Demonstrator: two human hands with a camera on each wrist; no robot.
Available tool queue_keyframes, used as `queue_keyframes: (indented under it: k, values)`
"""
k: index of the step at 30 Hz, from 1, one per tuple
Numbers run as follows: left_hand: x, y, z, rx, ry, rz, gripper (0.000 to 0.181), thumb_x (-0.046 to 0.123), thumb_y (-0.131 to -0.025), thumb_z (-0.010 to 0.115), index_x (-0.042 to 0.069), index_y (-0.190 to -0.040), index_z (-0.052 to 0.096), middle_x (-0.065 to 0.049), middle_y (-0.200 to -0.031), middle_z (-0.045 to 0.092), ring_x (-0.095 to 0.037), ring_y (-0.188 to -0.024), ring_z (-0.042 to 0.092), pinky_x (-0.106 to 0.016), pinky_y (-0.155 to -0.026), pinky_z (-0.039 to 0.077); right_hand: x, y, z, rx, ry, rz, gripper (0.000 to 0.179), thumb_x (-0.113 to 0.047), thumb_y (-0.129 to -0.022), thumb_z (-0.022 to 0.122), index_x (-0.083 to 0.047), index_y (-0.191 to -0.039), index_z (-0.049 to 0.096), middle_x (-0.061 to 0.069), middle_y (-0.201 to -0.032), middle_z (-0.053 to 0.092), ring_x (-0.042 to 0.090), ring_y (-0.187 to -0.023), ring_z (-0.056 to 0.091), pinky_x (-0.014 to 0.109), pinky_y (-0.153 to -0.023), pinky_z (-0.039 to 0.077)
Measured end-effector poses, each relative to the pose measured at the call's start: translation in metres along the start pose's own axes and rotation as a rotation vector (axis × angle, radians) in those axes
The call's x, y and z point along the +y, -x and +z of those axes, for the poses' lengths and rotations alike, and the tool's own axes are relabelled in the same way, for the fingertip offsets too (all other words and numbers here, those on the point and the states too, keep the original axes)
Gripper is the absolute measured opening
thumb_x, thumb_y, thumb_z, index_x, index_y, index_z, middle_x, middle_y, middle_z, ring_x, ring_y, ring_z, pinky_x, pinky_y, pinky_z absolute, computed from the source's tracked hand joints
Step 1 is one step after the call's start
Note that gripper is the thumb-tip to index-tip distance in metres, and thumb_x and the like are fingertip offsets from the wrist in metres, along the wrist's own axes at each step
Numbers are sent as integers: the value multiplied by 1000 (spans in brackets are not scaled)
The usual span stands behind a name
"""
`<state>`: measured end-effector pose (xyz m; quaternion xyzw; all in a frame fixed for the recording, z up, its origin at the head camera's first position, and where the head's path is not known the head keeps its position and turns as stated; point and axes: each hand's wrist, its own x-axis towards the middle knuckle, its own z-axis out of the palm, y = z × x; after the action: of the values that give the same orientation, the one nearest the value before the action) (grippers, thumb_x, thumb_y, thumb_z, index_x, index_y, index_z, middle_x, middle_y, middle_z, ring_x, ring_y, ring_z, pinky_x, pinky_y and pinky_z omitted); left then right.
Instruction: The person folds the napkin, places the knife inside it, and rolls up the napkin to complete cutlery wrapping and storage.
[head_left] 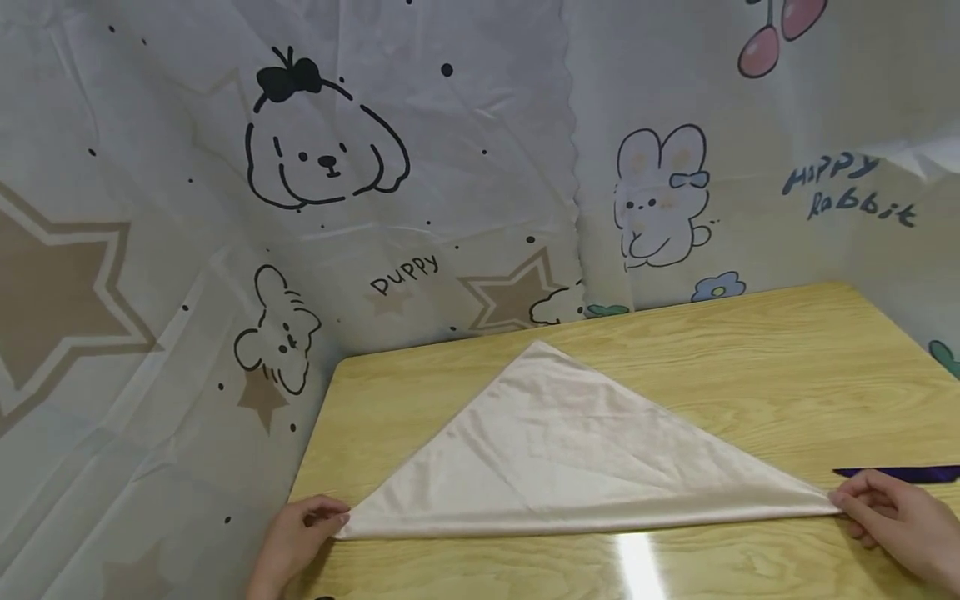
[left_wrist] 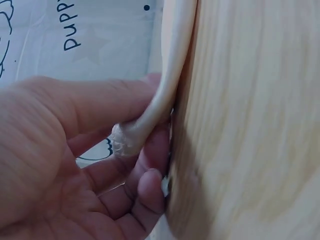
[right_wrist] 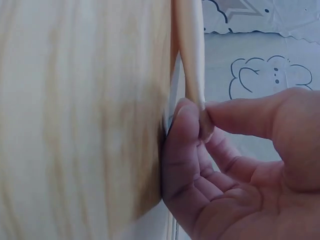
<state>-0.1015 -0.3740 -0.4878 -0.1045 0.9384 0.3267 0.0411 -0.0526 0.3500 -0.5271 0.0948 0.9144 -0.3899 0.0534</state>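
Note:
A shiny cream satin scarf lies on the wooden table as a wide triangle, its point toward the back and its long folded edge toward me. My left hand pinches the left corner between thumb and fingers. In the left wrist view the scarf's corner pokes out under the thumb. At the opposite end my right hand pinches the right corner, and the right wrist view shows the scarf's tip between thumb and index finger. The long edge runs nearly straight between both hands.
A narrow dark purple strip lies on the table just behind my right hand. Printed cloth with cartoon animals hangs behind the table and along its left side. A small dark object shows at the bottom edge.

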Motion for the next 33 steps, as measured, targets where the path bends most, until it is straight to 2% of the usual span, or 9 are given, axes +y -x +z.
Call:
queue_keyframes:
  k: [3,5,9,13,17,20,24,27,33]
  values:
    - [-2,0,8,21,43,-33,16,22,-83,76,13,-95,77,-3,-92,72,-12,-75,62,-28,-65,52,3,2,-1,27,-2,-15,25,-16,-101,50,8,-101,56,4,-71,64,12,-57,56,27,-48,52]
    - [-5,-1,12,21,61,-48,25,33,-84,75,13,-99,76,-2,-95,72,-12,-78,62,-27,-67,52,4,3,-3,30,0,-19,25,-15,-101,50,9,-102,56,4,-72,65,12,-57,57,26,-49,53]
    - [-9,-1,17,13,69,-39,39,45,-87,67,12,-107,74,-3,-100,72,-11,-83,60,-27,-71,51,4,6,-7,3,35,-1,33,-23,-101,51,9,-106,55,3,-74,65,10,-59,57,25,-51,52]
    - [-10,-1,20,10,56,-44,35,40,-89,67,9,-104,73,-4,-98,71,-12,-80,59,-29,-69,49,7,8,-12,-41,19,-2,31,-18,-101,52,12,-108,54,4,-79,66,10,-63,59,25,-53,54]
    - [-10,-4,23,8,90,-65,28,32,-88,70,8,-100,74,-4,-94,71,-14,-79,60,-29,-69,50,14,13,-13,-17,-16,-36,18,-6,-99,52,10,-100,57,7,-80,67,9,-61,58,25,-53,54]
    - [-9,-5,24,13,122,-71,27,30,-86,72,7,-99,75,-6,-96,72,-15,-81,62,-28,-69,52,16,15,-12,25,2,-42,19,-12,-99,54,5,-92,60,5,-75,67,9,-58,57,25,-50,52]
    - [-8,-5,24,35,111,-85,25,28,-85,74,8,-99,76,-6,-98,73,-13,-83,63,-26,-69,53,13,15,-11,34,54,-34,25,-22,-99,55,1,-88,60,3,-72,66,9,-56,55,25,-48,51]
    - [-5,-5,25,49,93,-100,23,28,-84,75,9,-98,77,-5,-98,73,-13,-81,62,-27,-68,52,10,15,-12,26,72,-34,25,-22,-99,55,0,-89,59,3,-71,66,8,-55,55,25,-47,51]
    - [-8,-5,20,13,112,-128,38,39,-83,74,7,-103,75,-6,-101,72,-13,-81,61,-27,-68,51,4,13,-15,10,53,-68,28,-24,-100,54,4,-96,59,4,-72,66,8,-56,57,26,-47,51]
